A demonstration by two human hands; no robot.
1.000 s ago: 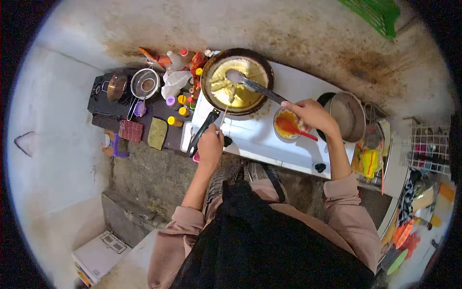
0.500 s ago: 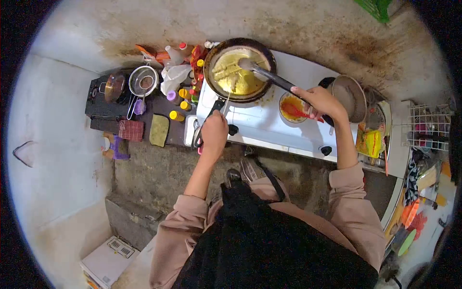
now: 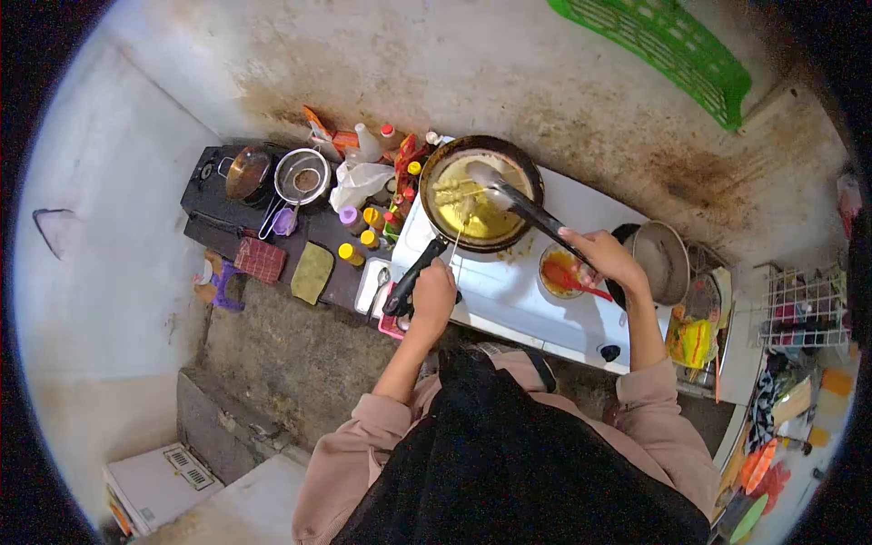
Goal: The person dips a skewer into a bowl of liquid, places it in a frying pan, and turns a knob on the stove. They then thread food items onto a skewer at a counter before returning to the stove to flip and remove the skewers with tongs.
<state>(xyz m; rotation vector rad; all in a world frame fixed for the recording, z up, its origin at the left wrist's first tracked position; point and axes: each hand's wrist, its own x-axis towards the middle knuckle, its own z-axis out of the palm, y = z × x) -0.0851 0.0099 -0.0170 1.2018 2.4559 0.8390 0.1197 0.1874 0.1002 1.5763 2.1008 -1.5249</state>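
A dark-rimmed pan (image 3: pixel 530 224) on the white stove holds pale yellow food in oil. My left hand (image 3: pixel 434 295) is closed on a thin skewer (image 3: pixel 457 247) that reaches into the food, beside the pan's black handle (image 3: pixel 416 275). From the right, my right hand (image 3: pixel 607 258) grips a long dark-handled spatula (image 3: pixel 531 212), its metal head over the pan among the skewered food (image 3: pixel 459 193). Just below that hand stands a bowl of orange-red sauce (image 3: pixel 556 272) with a red spoon (image 3: pixel 592 291) in it.
A second pan (image 3: pixel 661 263) stands at the stove's right, near a yellow packet (image 3: pixel 692 343). Left of the stove are yellow-capped jars (image 3: pixel 351 254), a strainer (image 3: pixel 302 176), a white tray (image 3: pixel 371 286) and cloths. A green basket (image 3: pixel 668 50) hangs on the wall.
The camera view has shifted, so the stove and both hands appear lower and more of the green basket shows. Both hands keep their holds, and the spatula head stays over the pan.
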